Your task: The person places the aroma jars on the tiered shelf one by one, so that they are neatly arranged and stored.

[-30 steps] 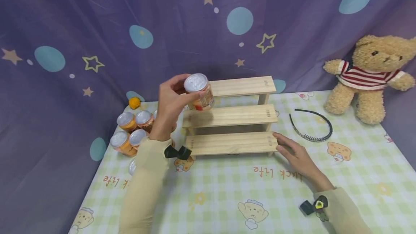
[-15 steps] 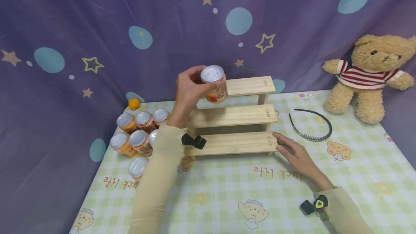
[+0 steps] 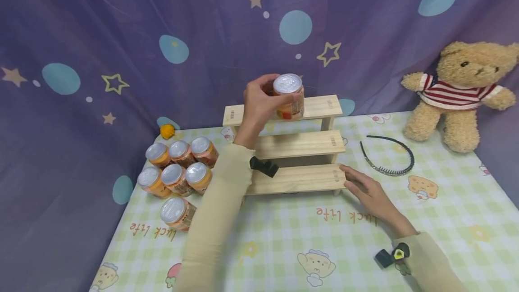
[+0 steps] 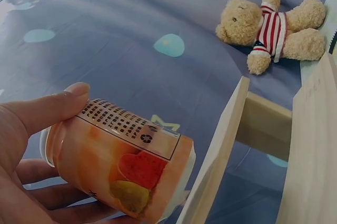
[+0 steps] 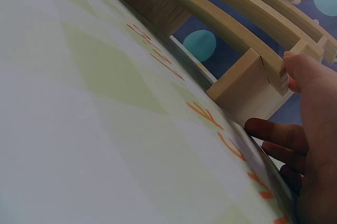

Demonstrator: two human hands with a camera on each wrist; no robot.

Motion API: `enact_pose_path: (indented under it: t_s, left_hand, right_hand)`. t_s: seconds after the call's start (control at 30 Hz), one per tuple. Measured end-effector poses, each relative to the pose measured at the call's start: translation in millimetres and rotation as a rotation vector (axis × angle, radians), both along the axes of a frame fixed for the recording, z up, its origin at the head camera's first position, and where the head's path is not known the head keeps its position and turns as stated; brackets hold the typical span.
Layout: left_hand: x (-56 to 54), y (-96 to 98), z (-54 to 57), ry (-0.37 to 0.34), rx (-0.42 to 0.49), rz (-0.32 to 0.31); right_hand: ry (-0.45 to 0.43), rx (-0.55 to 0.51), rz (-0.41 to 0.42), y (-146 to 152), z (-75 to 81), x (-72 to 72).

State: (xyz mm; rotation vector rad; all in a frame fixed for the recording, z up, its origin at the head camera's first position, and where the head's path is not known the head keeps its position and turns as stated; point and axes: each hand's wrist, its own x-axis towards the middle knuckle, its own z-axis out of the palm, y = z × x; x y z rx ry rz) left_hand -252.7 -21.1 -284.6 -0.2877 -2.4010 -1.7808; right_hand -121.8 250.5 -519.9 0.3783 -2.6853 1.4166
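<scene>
Head view: the left hand (image 3: 259, 102) grips a can (image 3: 293, 109), nearly upright, at the top board (image 3: 322, 106) of a wooden stand (image 3: 327, 124). Whether its base touches the wood is hard to tell. The left sleeve (image 3: 215, 211) and wrist hide the left ends of the middle board (image 3: 300, 144) and lowest board (image 3: 296, 179); the sleeve also overlaps the nearest of seven other cans (image 3: 175, 178). The right hand (image 3: 371, 197) touches the lowest board's right end, fingers relaxed, not wrapped round it. In the left wrist view the gripped can's lid (image 4: 44, 148) shows only as a sliver; the right wrist view crops that can at its top edge.
</scene>
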Motion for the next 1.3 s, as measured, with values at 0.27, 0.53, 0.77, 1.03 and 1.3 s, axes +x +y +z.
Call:
enact_pose_path:
  t_s: [0.27, 0.53, 0.77, 1.03, 1.3]
  left_hand:
    - [-6.2, 14.8, -8.1, 0.013, -0.025, 0.023]
    - [-14.6, 28.3, -13.3, 0.017, -0.036, 0.06]
    - [-16.3, 39.3, -13.6, 0.031, -0.069, 0.059]
    - [-19.3, 53.5, -12.9, 0.05, -0.108, 0.05]
    - [-23.1, 58.7, -14.0, 0.033, -0.133, 0.061]
  right_hand:
    - [0.002, 0.007, 0.007, 0.7, -0.7, -0.4]
    - [-0.001, 0.026, 0.001, 2.3, 0.9, 0.3]
    - [-0.007, 0.027, -0.001, 1.7, 1.7, 0.6]
    - [-0.005, 0.026, -0.005, 2.2, 1.1, -0.1]
    - [0.007, 0.006, 0.006, 2.5, -0.9, -0.7]
